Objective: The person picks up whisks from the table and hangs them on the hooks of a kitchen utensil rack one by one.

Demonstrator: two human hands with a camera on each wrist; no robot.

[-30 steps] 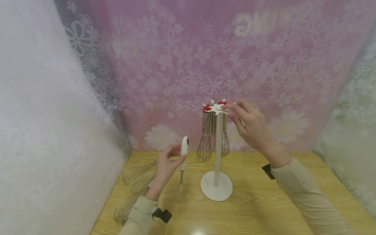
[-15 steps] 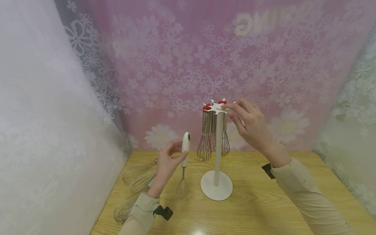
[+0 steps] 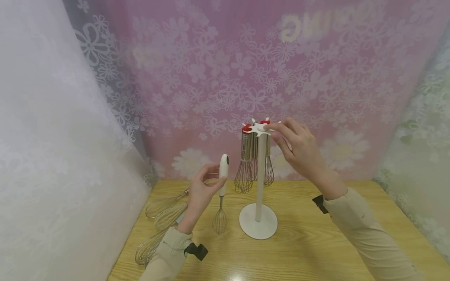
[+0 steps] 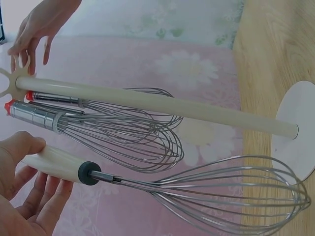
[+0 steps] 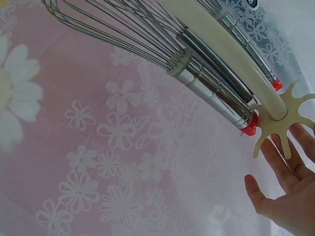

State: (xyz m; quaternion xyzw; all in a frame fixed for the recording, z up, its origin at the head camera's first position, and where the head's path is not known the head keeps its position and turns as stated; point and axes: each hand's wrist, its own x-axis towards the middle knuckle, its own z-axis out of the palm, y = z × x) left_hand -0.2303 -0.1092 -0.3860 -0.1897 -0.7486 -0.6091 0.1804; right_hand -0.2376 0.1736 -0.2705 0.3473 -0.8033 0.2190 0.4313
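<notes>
My left hand pinches the white handle of a whisk between thumb and fingers. The whisk hangs upright, wires down, left of a white stand. In the left wrist view, the dark collar and wire loops of this whisk show in full. Several steel whisks with red ends hang from the stand's hooked top plate, one of them a near whisk on the left side. My right hand rests its fingertips on that top plate, fingers fairly straight and thumb apart from it.
More wire whisks lie on the wooden table at the left, partly hidden behind my left forearm. The stand's round white base sits mid-table. A pink floral backdrop closes off the back, with pale sheets at both sides.
My left hand has raised the white-handled whisk and brought it slightly right, nearer the stand. The right hand stays on the stand's top.
</notes>
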